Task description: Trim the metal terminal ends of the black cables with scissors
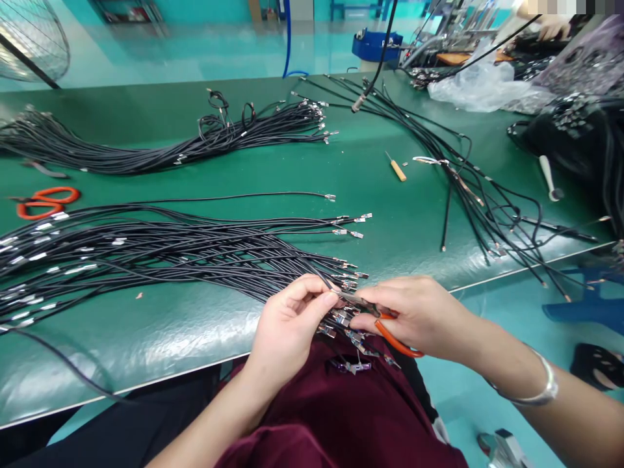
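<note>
My left hand (296,313) pinches the end of one black cable (316,273) between thumb and fingertips, close to the table's front edge. My right hand (414,315) is closed around orange-handled scissors (397,339), whose blades reach to the cable end at my left fingertips. Whether the blades are touching the cable is hard to make out. Below and around both hands lie more cable ends with shiny metal terminals (358,339), some hanging over the edge. They belong to a wide bundle of black cables (205,244) that runs off to the left.
A second cable bundle (146,153) lies farther back, with orange-handled scissors (49,200) at left. A wooden-handled awl (397,168) and loose cables (468,195) lie to the right. A black cable with a metal tip (359,103) hangs down. Another person's hand (553,27) is at upper right.
</note>
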`<move>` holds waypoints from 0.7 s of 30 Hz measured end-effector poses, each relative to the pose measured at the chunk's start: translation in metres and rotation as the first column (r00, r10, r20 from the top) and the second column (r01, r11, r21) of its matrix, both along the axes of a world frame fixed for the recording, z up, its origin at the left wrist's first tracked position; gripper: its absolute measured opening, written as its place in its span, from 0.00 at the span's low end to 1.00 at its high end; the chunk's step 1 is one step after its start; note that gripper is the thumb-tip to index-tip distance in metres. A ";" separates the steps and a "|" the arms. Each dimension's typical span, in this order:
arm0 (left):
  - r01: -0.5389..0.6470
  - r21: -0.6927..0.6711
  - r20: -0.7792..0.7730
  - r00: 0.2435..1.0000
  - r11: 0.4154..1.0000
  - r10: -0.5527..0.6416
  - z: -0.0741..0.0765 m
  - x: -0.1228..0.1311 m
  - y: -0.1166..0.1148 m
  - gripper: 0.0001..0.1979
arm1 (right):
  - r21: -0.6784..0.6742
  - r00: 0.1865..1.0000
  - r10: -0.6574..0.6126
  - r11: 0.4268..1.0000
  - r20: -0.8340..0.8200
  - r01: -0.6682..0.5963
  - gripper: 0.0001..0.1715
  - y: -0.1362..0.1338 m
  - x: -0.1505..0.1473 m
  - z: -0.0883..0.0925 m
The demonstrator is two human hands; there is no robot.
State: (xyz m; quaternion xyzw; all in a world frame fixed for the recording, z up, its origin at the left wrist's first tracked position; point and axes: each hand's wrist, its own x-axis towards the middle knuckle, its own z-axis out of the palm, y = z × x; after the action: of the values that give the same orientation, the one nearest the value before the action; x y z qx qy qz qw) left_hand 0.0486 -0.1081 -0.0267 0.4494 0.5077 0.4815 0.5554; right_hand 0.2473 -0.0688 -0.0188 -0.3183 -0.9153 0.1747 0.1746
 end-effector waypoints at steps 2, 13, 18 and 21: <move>0.011 0.011 -0.017 1.000 1.000 -0.011 0.000 0.000 0.000 0.06 | -0.008 1.000 -0.004 1.000 -0.004 0.004 0.22 0.000 0.000 0.000; 0.043 0.059 -0.025 0.999 0.997 -0.042 0.000 0.000 0.002 0.06 | -0.135 1.000 0.006 0.991 -0.014 -0.008 0.18 0.000 0.000 0.001; 0.040 0.062 -0.030 0.999 0.997 -0.038 0.000 0.001 0.000 0.06 | -0.079 1.000 0.023 0.997 -0.005 -0.023 0.18 -0.001 0.001 0.001; 0.034 0.058 -0.041 0.999 0.998 -0.031 0.001 0.002 -0.001 0.06 | -0.066 1.000 0.030 0.997 0.000 -0.030 0.18 -0.001 0.001 0.000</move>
State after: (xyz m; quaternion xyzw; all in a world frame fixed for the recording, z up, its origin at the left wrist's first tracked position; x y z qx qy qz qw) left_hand 0.0504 -0.1087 -0.0254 0.4832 0.4972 0.4778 0.5395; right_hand 0.2488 -0.0699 -0.0185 -0.3104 -0.9137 0.2070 0.1609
